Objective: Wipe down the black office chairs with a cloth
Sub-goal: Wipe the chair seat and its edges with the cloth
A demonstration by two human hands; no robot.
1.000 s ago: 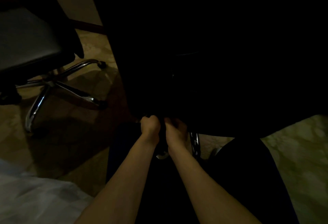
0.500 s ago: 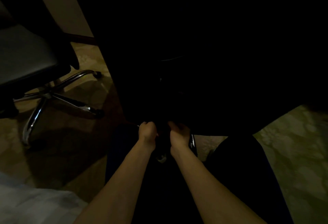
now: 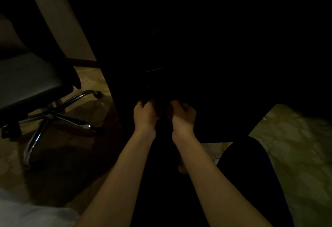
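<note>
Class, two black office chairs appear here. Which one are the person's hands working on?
The large dark chair directly ahead: the left hand and right hand are at its lower edge. The other chair, far left with a chrome star base, is untouched.

Very dim here. Both forearms reach forward, the left hand [image 3: 145,114] and right hand [image 3: 182,117] side by side with fingers [image 3: 175,103] curled at the lower edge of a big black chair [image 3: 206,56] that fills the frame; what they grip is lost in shadow. Off to the left stands a second chair [image 3: 27,81], its chrome base [image 3: 48,119] on the patterned floor [image 3: 296,145].
</note>
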